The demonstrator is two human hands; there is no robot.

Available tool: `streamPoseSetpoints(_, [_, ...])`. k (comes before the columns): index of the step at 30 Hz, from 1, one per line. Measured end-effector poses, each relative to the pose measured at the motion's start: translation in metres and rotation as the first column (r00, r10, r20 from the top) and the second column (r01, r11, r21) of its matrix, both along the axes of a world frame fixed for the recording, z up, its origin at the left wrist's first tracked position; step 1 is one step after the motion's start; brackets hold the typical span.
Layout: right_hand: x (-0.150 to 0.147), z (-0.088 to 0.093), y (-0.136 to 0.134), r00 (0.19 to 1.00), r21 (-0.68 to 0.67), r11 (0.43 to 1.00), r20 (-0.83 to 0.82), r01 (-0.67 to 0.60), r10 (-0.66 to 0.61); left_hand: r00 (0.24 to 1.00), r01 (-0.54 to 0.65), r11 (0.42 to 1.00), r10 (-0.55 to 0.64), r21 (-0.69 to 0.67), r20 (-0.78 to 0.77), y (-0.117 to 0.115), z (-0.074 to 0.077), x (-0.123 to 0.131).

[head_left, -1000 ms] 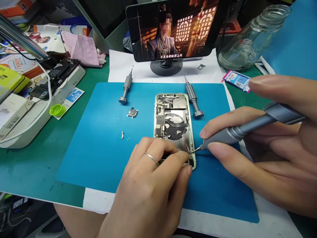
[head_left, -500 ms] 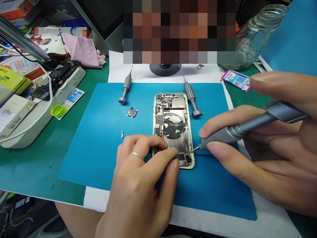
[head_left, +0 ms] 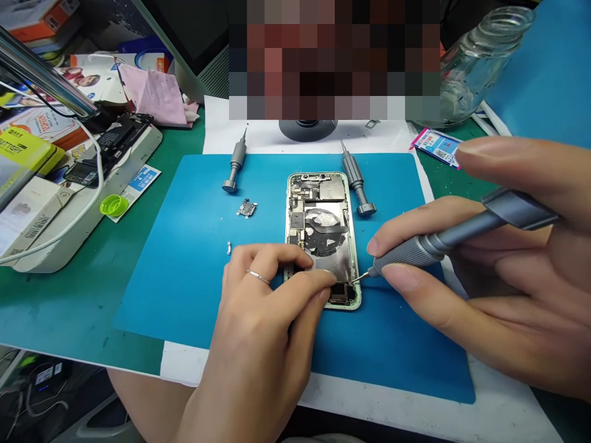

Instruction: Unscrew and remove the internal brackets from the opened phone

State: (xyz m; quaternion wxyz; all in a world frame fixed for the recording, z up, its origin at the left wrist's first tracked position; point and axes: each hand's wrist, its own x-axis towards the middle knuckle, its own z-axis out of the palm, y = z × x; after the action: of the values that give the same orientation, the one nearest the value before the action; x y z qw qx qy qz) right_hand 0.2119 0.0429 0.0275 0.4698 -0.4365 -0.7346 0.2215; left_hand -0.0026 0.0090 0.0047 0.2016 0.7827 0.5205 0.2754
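An opened phone (head_left: 330,269) with its inner parts bare lies on the blue mat (head_left: 184,295). Over its lower left part is my left hand (head_left: 263,307), a ring on one finger. Thumb and index finger press together there; what lies between them, if anything, is hidden. My right hand (head_left: 466,289) grips a grey screwdriver (head_left: 415,251), its thin tip touching the phone's lower right inner edge. Two more grey screwdrivers lie beyond, one at the left (head_left: 236,161) and one beside the phone (head_left: 356,181).
A small metal-coloured part (head_left: 247,208) and a tiny bracket (head_left: 229,248) lie on the mat's left. At the left stands a white box-like stand (head_left: 50,258) bearing phone parts, near a green cap (head_left: 114,205). A glass jar (head_left: 480,61) and a sachet (head_left: 436,146) are at the right.
The index finger and thumb of my left hand have shifted slightly right along the phone. The screwdriver tip has moved slightly left. The view has shifted a little.
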Motion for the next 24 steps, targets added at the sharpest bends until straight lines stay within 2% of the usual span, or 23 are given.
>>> streamPoseSetpoints(3, [0.002, 0.0, -0.001, 0.999, 0.008, 1.0, 0.039, -0.025, 0.025, 1.0, 0.009, 1.0, -0.009, 0.015, -0.004, -0.001, -0.001, 0.0])
streamPoseSetpoints(10, [0.012, -0.006, -0.006, 0.991, 0.069, 0.998, 0.136, 0.003, -0.013, 0.999, 0.045, 0.999, -0.044, 0.025, -0.026, -0.001, -0.001, -0.001])
streamPoseSetpoints(14, [0.013, -0.006, -0.007, 0.986, 0.105, 0.994, 0.165, 0.006, -0.024, 1.0, 0.023, 0.999, -0.023, -0.025, -0.005, 0.0, 0.002, 0.001])
streamPoseSetpoints(21, [0.011, -0.008, -0.002, 0.989, 0.196, 0.98, 0.146, -0.017, -0.012, 1.0, 0.009, 1.0, -0.009, -0.03, 0.004, -0.002, 0.004, 0.003])
streamPoseSetpoints(24, [0.009, -0.01, -0.003, 0.995, 0.159, 0.985, 0.087, -0.061, 0.048, 1.0, 0.003, 1.0, -0.003, 0.007, -0.006, -0.003, 0.004, 0.004])
